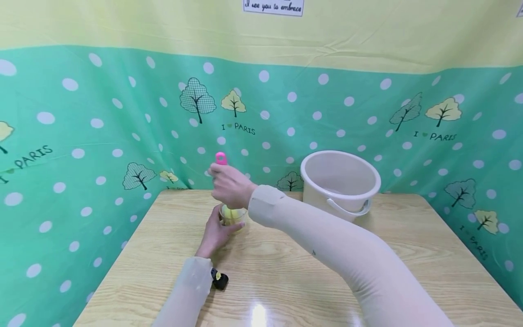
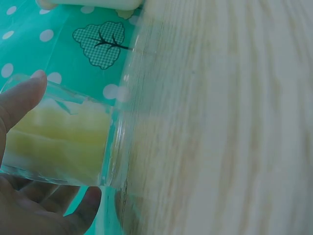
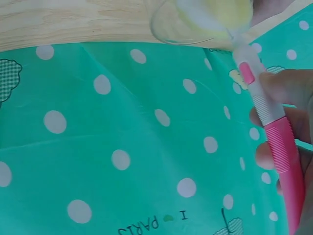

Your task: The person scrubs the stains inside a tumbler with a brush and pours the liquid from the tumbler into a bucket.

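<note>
The left hand [image 1: 215, 232] holds a clear drinking glass [image 2: 110, 147] near the far left of the table, its thumb and fingers on opposite sides. Above it, the right hand [image 1: 230, 185] grips a pink-and-white brush handle [image 3: 286, 156], seemingly a cup brush. A pink button and ribbed bands show on the handle, and a hanging hole at its top. The handle points down into the glass. Inside, a pale yellow and white mass [image 2: 58, 132] fills much of the glass; it looks like the brush's sponge head, blurred through the wall.
A cream bucket [image 1: 314, 193] with a lowered handle stands at the back, right of the hands. The wooden table [image 1: 278, 272] is bordered by a green dotted curtain [image 1: 261, 100] behind and at both sides. A small black device [image 1: 220, 280] sits at the left wrist.
</note>
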### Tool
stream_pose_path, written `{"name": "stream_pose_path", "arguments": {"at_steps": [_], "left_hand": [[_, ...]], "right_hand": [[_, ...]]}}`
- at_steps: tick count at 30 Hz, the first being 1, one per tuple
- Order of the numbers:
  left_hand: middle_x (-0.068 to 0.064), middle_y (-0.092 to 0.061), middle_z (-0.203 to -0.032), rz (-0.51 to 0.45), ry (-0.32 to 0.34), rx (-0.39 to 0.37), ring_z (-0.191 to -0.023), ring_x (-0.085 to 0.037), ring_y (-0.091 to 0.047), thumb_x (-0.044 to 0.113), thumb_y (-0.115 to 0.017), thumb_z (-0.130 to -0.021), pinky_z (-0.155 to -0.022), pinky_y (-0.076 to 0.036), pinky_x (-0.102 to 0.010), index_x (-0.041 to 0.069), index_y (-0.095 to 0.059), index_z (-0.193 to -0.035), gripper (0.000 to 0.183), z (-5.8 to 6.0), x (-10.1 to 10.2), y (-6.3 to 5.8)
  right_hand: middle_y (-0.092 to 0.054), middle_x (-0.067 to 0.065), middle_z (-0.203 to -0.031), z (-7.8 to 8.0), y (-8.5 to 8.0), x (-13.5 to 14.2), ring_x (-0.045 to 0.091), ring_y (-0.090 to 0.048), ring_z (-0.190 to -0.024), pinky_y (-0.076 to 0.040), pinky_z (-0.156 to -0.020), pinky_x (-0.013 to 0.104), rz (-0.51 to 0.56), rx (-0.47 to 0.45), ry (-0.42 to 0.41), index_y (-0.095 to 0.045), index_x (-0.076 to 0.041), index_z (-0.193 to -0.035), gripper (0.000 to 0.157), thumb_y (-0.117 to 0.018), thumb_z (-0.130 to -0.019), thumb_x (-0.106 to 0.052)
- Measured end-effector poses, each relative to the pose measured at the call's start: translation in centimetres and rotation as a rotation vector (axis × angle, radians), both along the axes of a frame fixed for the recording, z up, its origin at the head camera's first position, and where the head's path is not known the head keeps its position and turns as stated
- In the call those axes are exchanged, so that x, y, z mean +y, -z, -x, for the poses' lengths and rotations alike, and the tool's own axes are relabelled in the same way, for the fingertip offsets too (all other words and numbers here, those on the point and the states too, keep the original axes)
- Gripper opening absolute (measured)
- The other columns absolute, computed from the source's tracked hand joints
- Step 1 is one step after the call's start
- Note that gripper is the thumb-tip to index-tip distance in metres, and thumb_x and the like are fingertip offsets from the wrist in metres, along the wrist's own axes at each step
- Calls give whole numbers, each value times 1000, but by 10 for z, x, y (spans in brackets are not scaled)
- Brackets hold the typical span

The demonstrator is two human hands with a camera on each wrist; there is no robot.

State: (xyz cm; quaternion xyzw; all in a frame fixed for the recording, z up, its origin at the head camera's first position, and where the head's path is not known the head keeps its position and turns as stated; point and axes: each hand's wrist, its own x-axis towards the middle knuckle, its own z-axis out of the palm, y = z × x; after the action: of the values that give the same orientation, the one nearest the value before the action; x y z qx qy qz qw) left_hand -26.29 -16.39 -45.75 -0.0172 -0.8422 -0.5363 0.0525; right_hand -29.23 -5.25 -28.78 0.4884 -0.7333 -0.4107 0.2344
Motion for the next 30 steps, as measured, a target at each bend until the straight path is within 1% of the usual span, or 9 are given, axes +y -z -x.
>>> {"name": "stream_pose_path", "arguments": {"at_steps": [4, 6, 8, 12, 16, 20, 25, 30], "left_hand": [[-12, -53, -126, -7, 1, 21, -114, -27, -52, 31, -85, -72, -98, -43, -44, 11, -39, -137, 82, 1, 0, 0], [-11, -55, -122, -8, -5, 30, -111, -27, -53, 30, -85, -72, -96, -44, -43, 10, -40, -136, 81, 1, 0, 1], [-12, -55, -120, -7, -5, 37, -109, -27, -53, 30, -85, -71, -95, -44, -43, 9, -40, -136, 81, 1, 1, 1], [-12, -54, -122, -10, -1, 35, -111, -28, -53, 33, -85, -70, -96, -44, -44, 10, -38, -138, 85, 1, 1, 2], [-12, -52, -126, -13, -5, 19, -115, -29, -52, 36, -85, -70, -98, -44, -45, 11, -36, -140, 88, 0, 0, 3], [-11, -50, -129, -17, -5, -2, -118, -30, -51, 35, -85, -71, -98, -44, -45, 12, -34, -142, 90, 0, -1, 2], [-13, -49, -131, -21, -4, -22, -120, -32, -49, 36, -84, -72, -98, -44, -46, 13, -33, -143, 91, 0, -1, 1], [-14, -48, -134, -7, -5, -16, -121, -31, -49, 37, -84, -71, -100, -43, -47, 12, -34, -142, 91, 1, -1, 3]], "right_hand": [[-69, -3, -90, -2, 0, -5, 21, -46, -102, -27, -98, 38, -2, 33, 1, -69, -25, -88, 16, -55, -86, -31], [-68, -3, -89, -2, 0, -7, 21, -45, -98, -26, -98, 38, -5, 45, 10, -70, -24, -88, 17, -54, -87, -31], [-68, -3, -88, -2, 0, -8, 21, -45, -97, -26, -98, 38, -5, 55, 26, -70, -24, -89, 18, -54, -88, -31], [-69, -3, -89, 1, 0, -10, 20, -44, -99, -26, -97, 38, -10, 63, 55, -70, -24, -91, 18, -54, -89, -31], [-69, -3, -92, 5, 0, -10, 19, -44, -97, -27, -97, 38, -8, 60, 66, -71, -25, -93, 18, -55, -89, -32], [-70, -3, -92, 10, 1, -8, 19, -45, -97, -26, -97, 39, 0, 52, 87, -71, -25, -93, 18, -54, -89, -30], [-70, -3, -93, 14, 2, -3, 20, -45, -97, -26, -97, 39, 24, 35, 113, -70, -25, -92, 16, -57, -85, -32], [-70, -3, -90, 17, 1, 4, 20, -44, -95, -27, -95, 37, 61, -10, 136, -69, -25, -87, 13, -59, -81, -31]]}}
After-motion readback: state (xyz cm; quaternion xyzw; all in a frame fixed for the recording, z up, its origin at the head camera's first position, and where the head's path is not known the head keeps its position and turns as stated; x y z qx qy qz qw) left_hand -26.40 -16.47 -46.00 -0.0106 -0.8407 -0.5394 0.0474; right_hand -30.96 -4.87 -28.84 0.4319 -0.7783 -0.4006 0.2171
